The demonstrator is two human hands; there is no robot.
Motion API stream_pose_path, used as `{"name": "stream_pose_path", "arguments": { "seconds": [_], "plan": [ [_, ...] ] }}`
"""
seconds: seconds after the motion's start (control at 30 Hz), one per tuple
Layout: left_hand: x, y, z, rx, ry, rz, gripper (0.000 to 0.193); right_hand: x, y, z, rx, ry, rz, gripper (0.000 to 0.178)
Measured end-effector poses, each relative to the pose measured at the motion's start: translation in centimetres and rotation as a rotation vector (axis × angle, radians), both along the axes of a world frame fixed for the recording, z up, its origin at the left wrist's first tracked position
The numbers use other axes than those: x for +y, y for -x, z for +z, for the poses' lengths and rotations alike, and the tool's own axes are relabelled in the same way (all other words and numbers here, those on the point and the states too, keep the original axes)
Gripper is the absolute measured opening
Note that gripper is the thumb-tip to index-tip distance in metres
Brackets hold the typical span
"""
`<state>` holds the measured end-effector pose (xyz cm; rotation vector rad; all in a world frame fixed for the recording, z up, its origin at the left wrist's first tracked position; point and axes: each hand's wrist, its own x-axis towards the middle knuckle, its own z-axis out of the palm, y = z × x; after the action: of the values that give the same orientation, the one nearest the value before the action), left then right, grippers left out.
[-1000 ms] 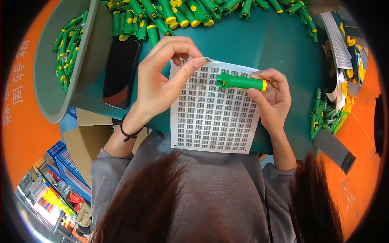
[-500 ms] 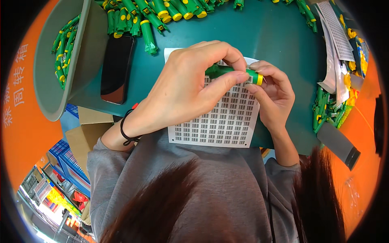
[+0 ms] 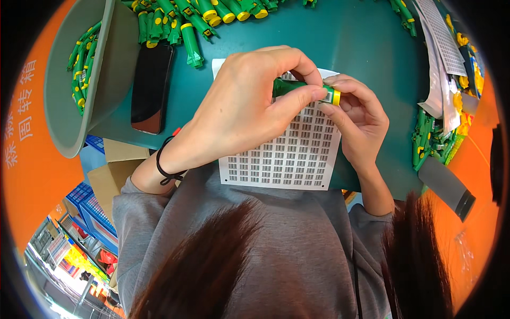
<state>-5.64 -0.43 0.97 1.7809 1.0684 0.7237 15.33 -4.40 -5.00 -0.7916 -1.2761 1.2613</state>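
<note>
A green plastic tube with a yellow end [image 3: 288, 86] is pinched by the left hand [image 3: 249, 101] and gripped at three o'clock by the right hand [image 3: 364, 114], above a white sheet of small printed labels [image 3: 276, 173]. At nine o'clock, a black rectangular phone [image 3: 152, 87] lies on the dark-green bench [image 3: 366, 32]; at ten, green-and-yellow tubes [image 3: 194, 16] are heaped.

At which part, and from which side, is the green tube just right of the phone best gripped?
Probably pinch the green tube across its smooth, round middle, coming from the person's side: its flared end points that way, jutting past the other tubes, while its yellow end lies close to them.
</note>
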Motion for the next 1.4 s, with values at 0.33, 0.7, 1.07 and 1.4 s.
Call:
{"name": "stream_pose_path", "arguments": {
  "seconds": [0.33, 0.7, 1.07, 1.4],
  "plan": [
    [-0.2, -0.7, -0.2, -0.132, 0.105, 0.051, 0.014, -0.4, -0.4, 0.1, -0.023, 0.056, 0.016, 0.041],
    [-1.0, 1.1, -1.1, -0.233, 0.212, 0.036, 0.017, 0.9, 0.5, 0.7, -0.030, 0.168, -0.001, 0.049],
    [0.4, 9.9, -2.0, 0.423, -1.063, 0.286, 0.020, 3.4, -2.3, -1.7, -0.769, 0.148, -0.192, 0.015],
    [-0.1, 6.9, -8.0, 0.397, -0.947, 0.189, 0.026, 3.4, -2.4, -1.8, -0.763, 0.139, -0.189, 0.015]
  ]
}}
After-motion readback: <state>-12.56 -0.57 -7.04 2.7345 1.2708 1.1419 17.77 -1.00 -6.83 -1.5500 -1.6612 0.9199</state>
